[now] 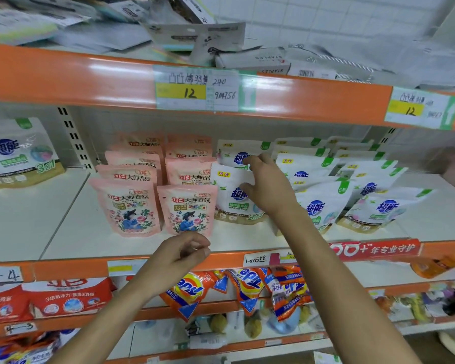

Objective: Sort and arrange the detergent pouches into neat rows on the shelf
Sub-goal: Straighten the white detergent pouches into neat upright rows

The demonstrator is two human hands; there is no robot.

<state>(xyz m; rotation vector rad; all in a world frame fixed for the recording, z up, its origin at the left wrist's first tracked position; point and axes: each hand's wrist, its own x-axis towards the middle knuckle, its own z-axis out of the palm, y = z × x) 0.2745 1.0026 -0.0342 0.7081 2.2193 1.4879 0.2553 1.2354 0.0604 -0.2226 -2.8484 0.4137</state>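
Pink detergent pouches [132,206] stand in two rows on the white shelf [63,232], left of centre. White and green pouches [318,203] stand in rows to their right, some leaning. My right hand [268,185] reaches into the shelf and its fingers and thumb curl round the front white pouch [229,198] beside the pink rows. My left hand [179,256] hovers at the shelf's front edge, below the front pink pouch [188,208], fingers loosely curled and holding nothing.
One larger white pouch [19,153] stands alone at the far left. Orange shelf rails with price labels [197,88] run above and below. The lower shelf holds red bags [50,298] and hanging orange packets [244,287]. Boxes and papers pile on the top shelf.
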